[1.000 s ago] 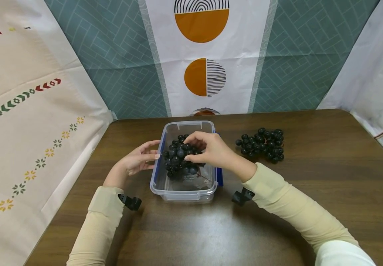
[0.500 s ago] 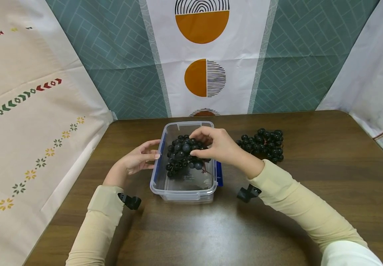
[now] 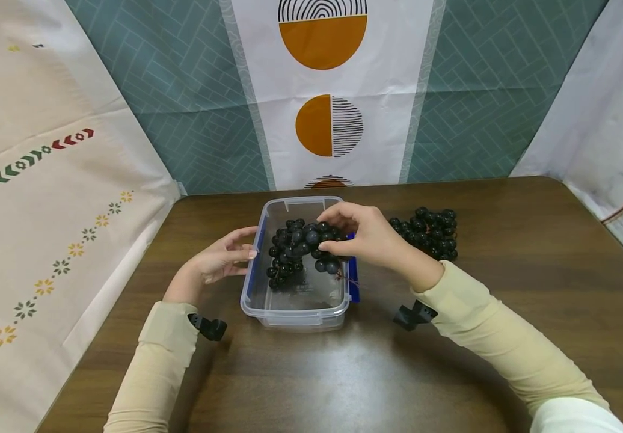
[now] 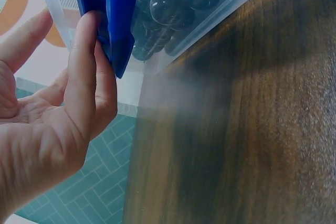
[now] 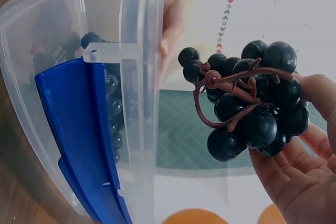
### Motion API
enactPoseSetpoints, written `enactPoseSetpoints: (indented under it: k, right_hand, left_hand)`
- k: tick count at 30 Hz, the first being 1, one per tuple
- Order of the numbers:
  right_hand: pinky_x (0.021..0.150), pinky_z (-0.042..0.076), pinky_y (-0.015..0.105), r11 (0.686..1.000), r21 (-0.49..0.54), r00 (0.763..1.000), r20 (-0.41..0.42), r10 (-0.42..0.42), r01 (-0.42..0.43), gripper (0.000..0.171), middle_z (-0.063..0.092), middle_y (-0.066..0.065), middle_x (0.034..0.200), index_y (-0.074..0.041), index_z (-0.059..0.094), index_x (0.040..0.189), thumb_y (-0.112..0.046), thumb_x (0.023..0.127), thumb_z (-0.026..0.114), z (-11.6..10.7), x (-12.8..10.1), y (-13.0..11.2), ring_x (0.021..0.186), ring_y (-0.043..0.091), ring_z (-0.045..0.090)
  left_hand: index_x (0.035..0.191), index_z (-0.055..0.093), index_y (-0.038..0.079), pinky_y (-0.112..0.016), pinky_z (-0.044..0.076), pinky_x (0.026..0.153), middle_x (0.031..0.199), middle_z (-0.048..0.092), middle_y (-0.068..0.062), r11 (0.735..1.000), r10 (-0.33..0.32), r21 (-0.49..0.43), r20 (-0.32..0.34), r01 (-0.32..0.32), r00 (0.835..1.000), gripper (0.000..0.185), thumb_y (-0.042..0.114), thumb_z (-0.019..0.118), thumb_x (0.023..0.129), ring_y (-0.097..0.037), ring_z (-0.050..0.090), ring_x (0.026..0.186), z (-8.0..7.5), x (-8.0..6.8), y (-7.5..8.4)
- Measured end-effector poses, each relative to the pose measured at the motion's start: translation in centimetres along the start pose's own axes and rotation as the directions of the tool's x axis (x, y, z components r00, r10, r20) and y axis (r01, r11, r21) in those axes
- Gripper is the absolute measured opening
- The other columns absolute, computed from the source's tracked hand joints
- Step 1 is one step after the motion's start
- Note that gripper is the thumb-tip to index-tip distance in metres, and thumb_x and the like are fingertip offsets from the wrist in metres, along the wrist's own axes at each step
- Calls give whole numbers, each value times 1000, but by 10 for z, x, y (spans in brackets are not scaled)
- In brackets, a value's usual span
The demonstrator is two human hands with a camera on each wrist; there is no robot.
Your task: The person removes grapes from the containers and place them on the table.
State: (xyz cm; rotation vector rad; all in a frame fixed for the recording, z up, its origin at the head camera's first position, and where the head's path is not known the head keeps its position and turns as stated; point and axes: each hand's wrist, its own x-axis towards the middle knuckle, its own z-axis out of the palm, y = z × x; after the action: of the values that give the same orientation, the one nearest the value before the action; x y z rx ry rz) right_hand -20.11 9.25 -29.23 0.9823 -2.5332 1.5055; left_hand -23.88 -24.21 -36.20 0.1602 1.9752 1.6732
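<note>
A clear plastic food container (image 3: 292, 319) with blue side clips stands on the table. My right hand (image 3: 368, 237) pinches a bunch of black grapes (image 3: 311, 237) over the container's right half. In the right wrist view, the held grapes (image 5: 260, 127) hang above the rim, brown stem showing. More black grapes (image 3: 284, 273) lie inside, seen through the wall; the held bunch partly covers them. My left hand (image 3: 222, 258) touches the container's left side, and in the left wrist view its fairly straight fingers (image 4: 81, 77) rest at the blue clip (image 4: 121, 24).
Another bunch of black grapes (image 3: 436, 234) lies on the brown wooden table (image 3: 506, 252), right of the container and partly behind my right hand. Patterned cloths hang at the back and left. A blue clip (image 3: 353, 285) hangs at the container's right side.
My right hand has moved to the right, drawing the held grapes along and away from those left in the container. The left hand stays at the container's side.
</note>
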Motion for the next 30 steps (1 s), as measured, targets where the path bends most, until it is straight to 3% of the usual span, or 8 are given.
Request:
enactPoseSetpoints:
  k: [9, 22, 30]
  right_hand:
    - [67, 47, 26, 1000, 7, 1000, -21, 12, -12, 38, 65, 6, 99, -7, 64, 111, -9, 77, 79, -12, -8, -3, 83, 17, 58]
    - [71, 49, 24, 998, -48, 997, -69, 26, -29, 37, 66, 5, 99, -7, 65, 112, -10, 77, 78, -31, -28, 5, 86, 16, 59]
    - [72, 50, 22, 996, -87, 994, -108, 8, -18, 35, 68, 6, 99, -6, 65, 111, -9, 78, 78, -41, -43, 8, 85, 13, 60]
  left_hand:
    - [152, 13, 13, -32, 55, 83, 118, 53, -10, 999, -19, -40, 25, 20, 1000, 70, 4, 54, 95, -10, 64, 89, -1, 1, 3]
    - [152, 12, 14, -33, 55, 83, 125, 49, -13, 997, -59, -46, 28, 61, 998, 71, 5, 54, 95, -11, 64, 91, -2, 0, 2]
    - [152, 13, 14, -31, 56, 81, 122, 52, -11, 998, -44, -53, 34, 46, 998, 70, 5, 54, 96, -10, 64, 89, -1, 0, 2]
